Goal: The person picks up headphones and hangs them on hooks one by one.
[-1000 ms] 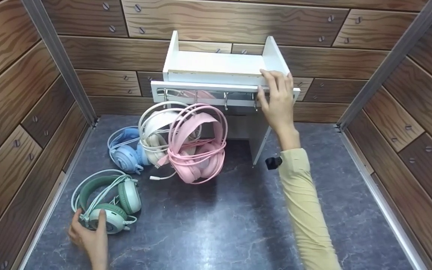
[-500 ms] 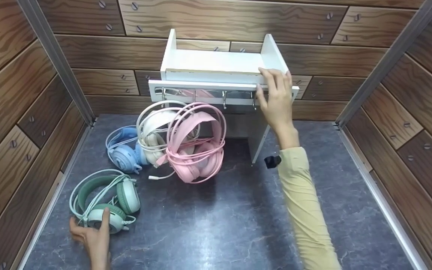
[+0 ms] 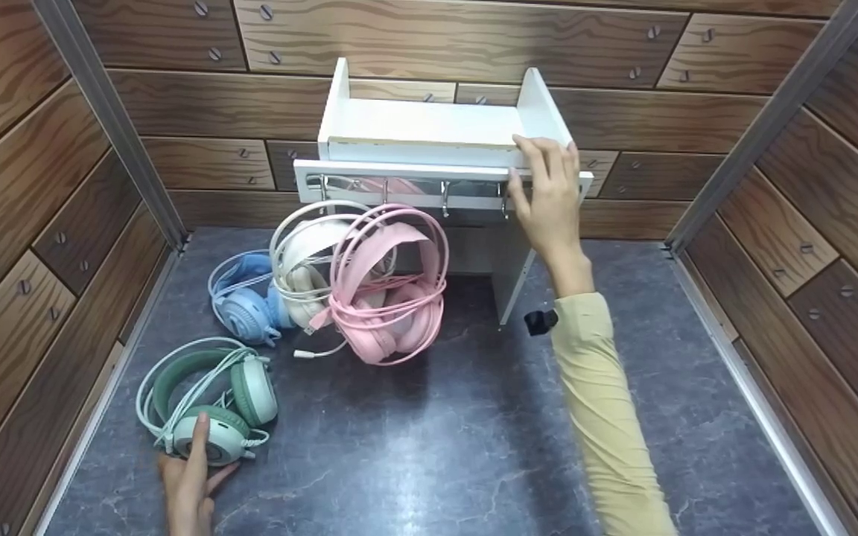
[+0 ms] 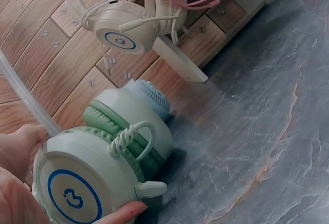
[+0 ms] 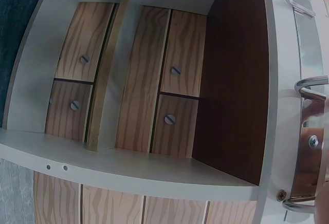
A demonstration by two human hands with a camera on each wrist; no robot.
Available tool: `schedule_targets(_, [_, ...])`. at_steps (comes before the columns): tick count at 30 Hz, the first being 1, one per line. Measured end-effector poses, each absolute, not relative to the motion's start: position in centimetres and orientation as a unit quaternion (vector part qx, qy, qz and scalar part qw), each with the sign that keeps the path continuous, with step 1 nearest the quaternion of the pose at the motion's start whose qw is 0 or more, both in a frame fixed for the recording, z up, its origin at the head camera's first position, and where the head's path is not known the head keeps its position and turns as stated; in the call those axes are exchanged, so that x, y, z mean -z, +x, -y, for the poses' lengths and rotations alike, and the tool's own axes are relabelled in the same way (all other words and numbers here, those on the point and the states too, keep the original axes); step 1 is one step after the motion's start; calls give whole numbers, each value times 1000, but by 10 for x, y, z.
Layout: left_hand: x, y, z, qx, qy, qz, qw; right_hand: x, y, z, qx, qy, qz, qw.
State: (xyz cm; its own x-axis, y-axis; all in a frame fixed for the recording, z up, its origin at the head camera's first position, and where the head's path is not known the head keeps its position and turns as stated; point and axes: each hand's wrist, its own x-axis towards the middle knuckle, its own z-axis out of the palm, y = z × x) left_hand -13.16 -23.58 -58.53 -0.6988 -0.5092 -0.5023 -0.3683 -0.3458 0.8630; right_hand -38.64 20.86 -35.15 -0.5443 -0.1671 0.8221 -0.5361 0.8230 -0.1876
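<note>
A green headset (image 3: 254, 391) with pale green ear cups and a looped cable lies on the floor at the left. My left hand (image 3: 187, 484) grips its near ear cup; in the left wrist view, digits show on both sides of the cup (image 4: 77, 183). My right hand (image 3: 554, 208) holds the right end of a white shelf unit (image 3: 429, 123), fingers over its top edge and thumb at the front hook rail (image 3: 474, 173). A pink headset (image 3: 403, 232) and a white headset (image 3: 313, 242) hang from the rail's left hooks.
A blue headset (image 3: 246, 313) lies on the dark marbled floor (image 3: 414, 447), behind the green one. Two hooks at the rail's right, one hook (image 3: 445, 199) near the middle, hold nothing. Wood-patterned walls (image 3: 474, 45) enclose the left, back and right.
My left hand has shifted from the green headset's left side to the near side of its ear cup, its fingers now showing on the right too. My right hand stays on the shelf.
</note>
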Motion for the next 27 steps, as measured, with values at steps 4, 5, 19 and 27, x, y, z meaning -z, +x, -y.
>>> schedule_targets(4, [587,-132,236,735,373,564,57,351,-385,-209,-214,208,851,432])
schedule_targets(5, [587,-131,236,739,369,561,60,351,-385,-209,-215,208,850,433])
schedule_targets(19, [593,-133,233,726,395,559,65,356,-388,-209,-235,214,838,443])
schedule_targets(27, [633,-141,251,741,399,530,97,354,-388,-208,-231,215,837,447])
